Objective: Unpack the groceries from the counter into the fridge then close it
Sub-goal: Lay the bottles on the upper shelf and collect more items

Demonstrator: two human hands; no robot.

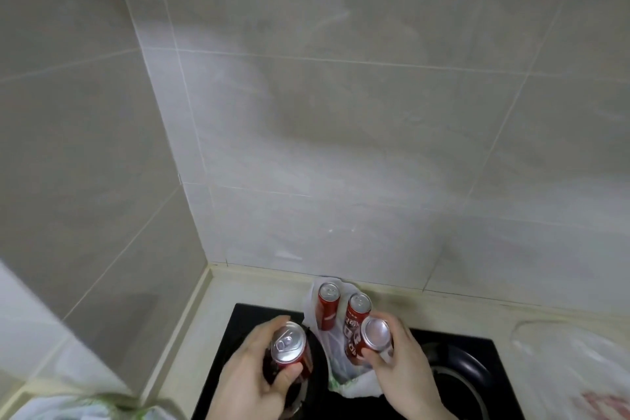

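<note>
left hand (pixel 254 373) grips a red metal drink can (pixel 289 349) | right hand (pixel 397 363) grips another red can (pixel 370 339) | two red cans (pixel 327 305) left in the white plastic bag (pixel 351 382) — fridge not seen — task looks early

Four red cans (pixel 328 305), three plastic bags (pixel 341 372), two hands (pixel 252 382), one black stovetop (pixel 477 361).

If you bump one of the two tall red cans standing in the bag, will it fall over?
Probably, yes. The two standing cans are tall and narrow, and the thin white bag under them looks crumpled and soft, so a bump would likely tip one. Once down, its round side would probably roll.
</note>
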